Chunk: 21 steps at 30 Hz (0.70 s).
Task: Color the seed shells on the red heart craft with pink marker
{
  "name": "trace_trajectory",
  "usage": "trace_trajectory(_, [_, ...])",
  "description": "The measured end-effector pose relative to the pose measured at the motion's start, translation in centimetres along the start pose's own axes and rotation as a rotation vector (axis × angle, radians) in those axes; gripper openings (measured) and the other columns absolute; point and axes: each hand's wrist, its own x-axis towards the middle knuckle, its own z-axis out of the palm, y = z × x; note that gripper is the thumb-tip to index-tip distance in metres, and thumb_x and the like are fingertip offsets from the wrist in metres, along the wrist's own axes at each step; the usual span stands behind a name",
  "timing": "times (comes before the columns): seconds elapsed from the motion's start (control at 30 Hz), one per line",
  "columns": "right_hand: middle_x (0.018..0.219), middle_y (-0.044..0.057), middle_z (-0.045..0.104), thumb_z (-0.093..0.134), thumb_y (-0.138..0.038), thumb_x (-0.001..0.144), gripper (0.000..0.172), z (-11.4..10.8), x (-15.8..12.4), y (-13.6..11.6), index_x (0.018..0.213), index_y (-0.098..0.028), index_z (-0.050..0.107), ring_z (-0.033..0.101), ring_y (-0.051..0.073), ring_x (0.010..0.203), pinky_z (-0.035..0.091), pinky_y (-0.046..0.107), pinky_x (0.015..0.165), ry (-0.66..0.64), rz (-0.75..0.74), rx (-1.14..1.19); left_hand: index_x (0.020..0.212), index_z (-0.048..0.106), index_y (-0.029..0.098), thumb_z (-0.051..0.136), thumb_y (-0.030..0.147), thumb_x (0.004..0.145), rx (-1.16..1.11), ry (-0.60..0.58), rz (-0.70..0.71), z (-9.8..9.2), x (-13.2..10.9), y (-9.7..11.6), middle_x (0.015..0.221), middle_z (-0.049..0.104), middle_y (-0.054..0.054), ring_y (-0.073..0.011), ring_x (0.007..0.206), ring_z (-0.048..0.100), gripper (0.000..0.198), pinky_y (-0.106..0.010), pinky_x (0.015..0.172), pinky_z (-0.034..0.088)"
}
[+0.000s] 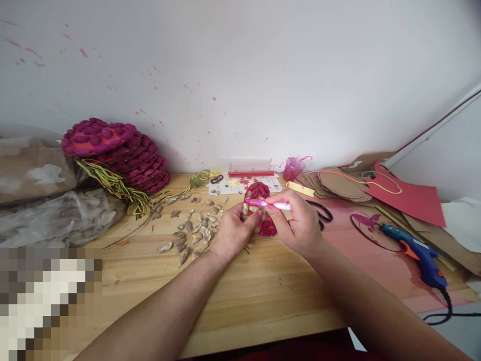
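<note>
My left hand [237,226] is closed on the near left edge of a red disc [267,226] covered with peanuts, some painted magenta and some bare tan. In my right hand [300,220] is a slim paintbrush [280,205] with a white-and-pink handle. Its magenta tip points left and touches or hovers just over the disc's peanuts; I cannot tell which. Part of the disc is hidden behind my fingers. Loose unpainted peanuts [205,233] lie scattered to the left of my left hand. Behind the disc, a white sheet [221,189] carries small coloured stars.
A stack of magenta peanut-covered discs [112,145] with cords stands at the left, beside plastic bags [82,215]. A paint-stained cup [293,168] is near the wall. At right lie cardboard discs [338,184], black-handled scissors [323,213], red paper [417,198] and a blue glue gun [421,255].
</note>
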Motion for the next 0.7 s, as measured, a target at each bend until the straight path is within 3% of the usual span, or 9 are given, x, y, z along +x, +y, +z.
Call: trace_trajectory(0.7, [0.087, 0.002, 0.072, 0.060, -0.023, 0.097, 0.002, -0.3, 0.3, 1.1, 0.097, -0.024, 0.061, 0.069, 0.016, 0.078, 0.055, 0.030, 0.071, 0.054, 0.081, 0.044, 0.084, 0.070, 0.017, 0.075, 0.049, 0.080, -0.092, -0.021, -0.048, -0.1, 0.3, -1.0, 0.071, 0.068, -0.001, -0.0125, 0.059, 0.054, 0.033, -0.023, 0.057, 0.043])
